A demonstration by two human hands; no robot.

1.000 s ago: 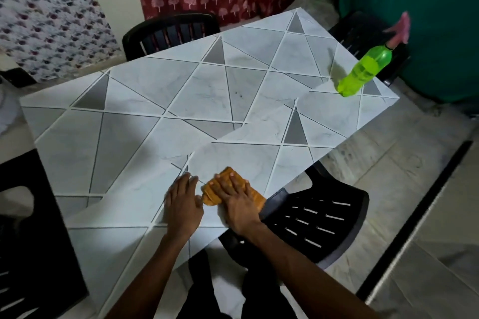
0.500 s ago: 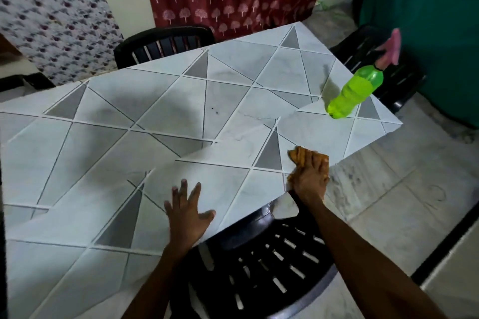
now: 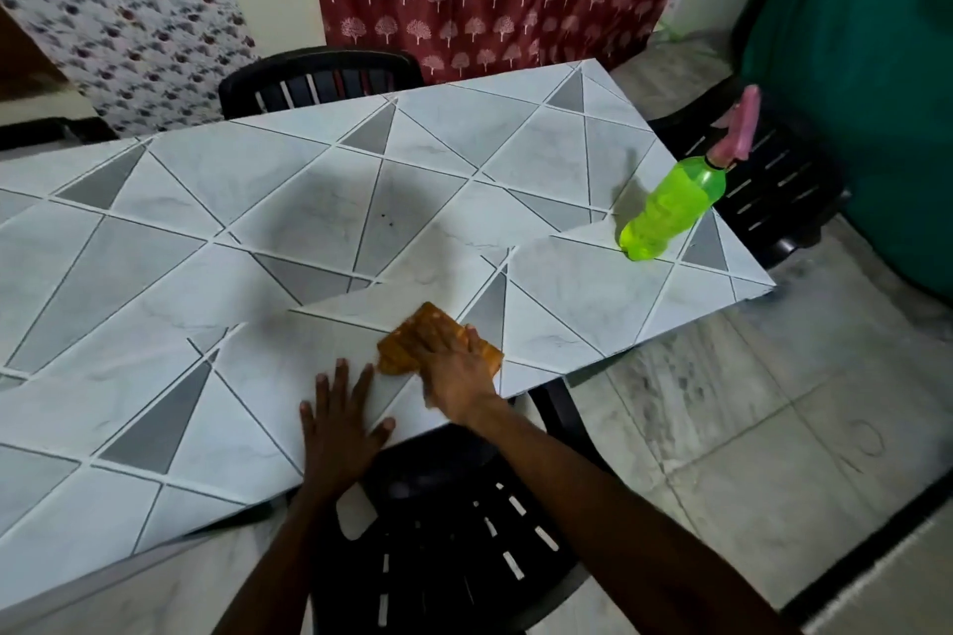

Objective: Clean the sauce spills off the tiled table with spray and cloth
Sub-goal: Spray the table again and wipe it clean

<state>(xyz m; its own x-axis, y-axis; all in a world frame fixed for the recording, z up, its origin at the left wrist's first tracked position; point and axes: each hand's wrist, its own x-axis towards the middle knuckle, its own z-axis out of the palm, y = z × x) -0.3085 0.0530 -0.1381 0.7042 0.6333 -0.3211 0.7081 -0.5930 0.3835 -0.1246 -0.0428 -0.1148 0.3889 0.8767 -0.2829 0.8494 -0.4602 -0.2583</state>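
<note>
The tiled table [image 3: 289, 217] has grey and white triangle tiles. Near its front edge my right hand [image 3: 454, 371] presses flat on an orange cloth [image 3: 412, 340], which sticks out past my fingers. My left hand [image 3: 340, 423] lies just left of it, palm down on the tiles with fingers spread, holding nothing. A green spray bottle [image 3: 670, 206] with a pink trigger head stands at the table's right corner, apart from both hands. A few small dark specks [image 3: 385, 218] show on a tile near the table's middle.
A black plastic chair [image 3: 454, 531] sits below my arms at the table's front edge. A second black chair [image 3: 319, 77] stands behind the table and a third [image 3: 773, 181] at the right. Curtains hang along the back; marble floor lies to the right.
My right hand has slid the cloth back left from the table's right part, to beside my left hand. The left hand has stayed flat on the tiles.
</note>
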